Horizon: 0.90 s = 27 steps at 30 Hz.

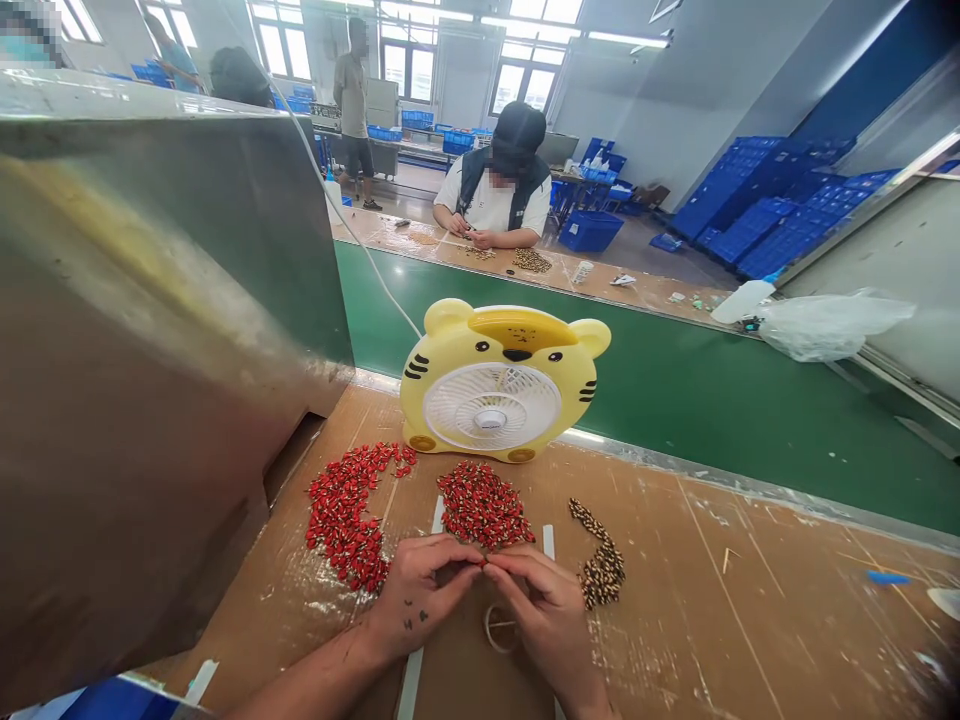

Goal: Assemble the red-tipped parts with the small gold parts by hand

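Note:
My left hand [420, 592] and my right hand [546, 610] meet at the fingertips low in the middle of the view, both pinched on one small red piece [483, 564]. Just beyond them lies a heap of small red pieces [481, 504]. A second spread of red pieces [348, 512] lies to the left. A strip of small dark-and-gold pieces [600, 558] runs to the right of my right hand. A rubber band [496, 630] lies on the cardboard table [750, 620] between my wrists.
A yellow tiger-shaped desk fan [498, 382] stands behind the heaps, its cable running up left. A large metal housing [150, 330] fills the left. Beyond lies a green conveyor belt [675, 390]. A seated person [495, 190] works opposite. Blue crates [757, 210] are stacked at far right.

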Each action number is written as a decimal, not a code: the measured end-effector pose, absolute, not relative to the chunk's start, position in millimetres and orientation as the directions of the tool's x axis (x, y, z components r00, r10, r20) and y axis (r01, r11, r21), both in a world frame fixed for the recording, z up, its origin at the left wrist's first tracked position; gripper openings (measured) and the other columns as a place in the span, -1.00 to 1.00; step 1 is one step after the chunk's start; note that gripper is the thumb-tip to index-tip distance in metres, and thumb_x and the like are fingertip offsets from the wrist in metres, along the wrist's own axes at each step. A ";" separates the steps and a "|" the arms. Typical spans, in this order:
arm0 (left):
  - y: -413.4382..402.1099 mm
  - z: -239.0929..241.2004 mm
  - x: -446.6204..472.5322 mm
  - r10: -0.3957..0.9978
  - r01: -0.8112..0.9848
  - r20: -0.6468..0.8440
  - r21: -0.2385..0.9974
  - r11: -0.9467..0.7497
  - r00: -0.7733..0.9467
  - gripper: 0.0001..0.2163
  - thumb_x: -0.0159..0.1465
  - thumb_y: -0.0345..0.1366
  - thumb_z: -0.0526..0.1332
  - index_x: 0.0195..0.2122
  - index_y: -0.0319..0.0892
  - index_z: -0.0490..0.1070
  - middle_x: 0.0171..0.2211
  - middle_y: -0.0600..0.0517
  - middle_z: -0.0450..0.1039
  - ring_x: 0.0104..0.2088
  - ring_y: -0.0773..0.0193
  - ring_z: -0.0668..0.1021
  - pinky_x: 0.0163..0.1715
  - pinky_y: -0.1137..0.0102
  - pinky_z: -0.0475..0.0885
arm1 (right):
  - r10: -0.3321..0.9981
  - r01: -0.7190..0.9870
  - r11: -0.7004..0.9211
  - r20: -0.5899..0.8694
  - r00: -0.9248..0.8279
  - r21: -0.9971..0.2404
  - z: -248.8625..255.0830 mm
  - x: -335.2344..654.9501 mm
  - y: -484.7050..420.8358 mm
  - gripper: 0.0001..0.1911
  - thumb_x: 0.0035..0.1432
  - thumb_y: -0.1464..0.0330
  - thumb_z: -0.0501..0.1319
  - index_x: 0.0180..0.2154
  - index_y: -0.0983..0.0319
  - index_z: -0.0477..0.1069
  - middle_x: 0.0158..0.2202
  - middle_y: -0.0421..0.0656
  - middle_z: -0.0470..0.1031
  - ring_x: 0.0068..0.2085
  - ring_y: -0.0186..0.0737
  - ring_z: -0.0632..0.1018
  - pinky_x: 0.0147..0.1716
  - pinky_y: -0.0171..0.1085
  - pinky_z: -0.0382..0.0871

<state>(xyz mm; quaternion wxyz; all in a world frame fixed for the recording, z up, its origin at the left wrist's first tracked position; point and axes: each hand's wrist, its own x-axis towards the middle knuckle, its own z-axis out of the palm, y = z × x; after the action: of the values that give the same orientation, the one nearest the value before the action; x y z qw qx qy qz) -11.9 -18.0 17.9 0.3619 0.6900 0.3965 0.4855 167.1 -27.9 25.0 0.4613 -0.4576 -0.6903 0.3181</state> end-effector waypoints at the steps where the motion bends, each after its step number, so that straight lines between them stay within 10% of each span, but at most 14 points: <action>1: -17.8 17.7 -12.0 0.896 0.202 0.390 0.880 -0.431 0.213 -0.91 0.21 -0.46 0.30 -0.29 -0.21 0.59 -0.46 0.01 0.61 -0.48 0.33 0.58 -0.43 0.52 0.43 | 0.927 0.338 0.375 0.338 -0.165 -0.863 25.6 167.0 -28.2 -0.90 0.22 0.41 0.28 -0.27 0.17 0.60 -0.35 -0.15 0.62 -0.33 -0.24 0.61 -0.32 -0.34 0.50; 27: -6.5 16.4 -12.2 0.961 0.271 0.075 0.951 -0.150 0.266 -0.86 0.24 -0.33 0.26 -0.24 -0.18 0.61 -0.33 -0.02 0.64 -0.40 0.27 0.61 -0.39 0.48 0.46 | 0.974 0.415 0.191 0.118 -0.194 -0.889 31.1 178.1 -23.1 -0.82 0.28 0.30 0.20 -0.19 0.18 0.57 -0.23 -0.10 0.60 -0.20 -0.17 0.58 -0.17 -0.27 0.44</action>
<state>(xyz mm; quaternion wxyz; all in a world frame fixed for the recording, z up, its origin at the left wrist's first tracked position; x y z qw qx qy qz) -12.2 -6.5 16.4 0.4518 0.6550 0.4701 0.3818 178.1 -23.1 31.1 0.3726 -0.5141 -0.6756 0.3747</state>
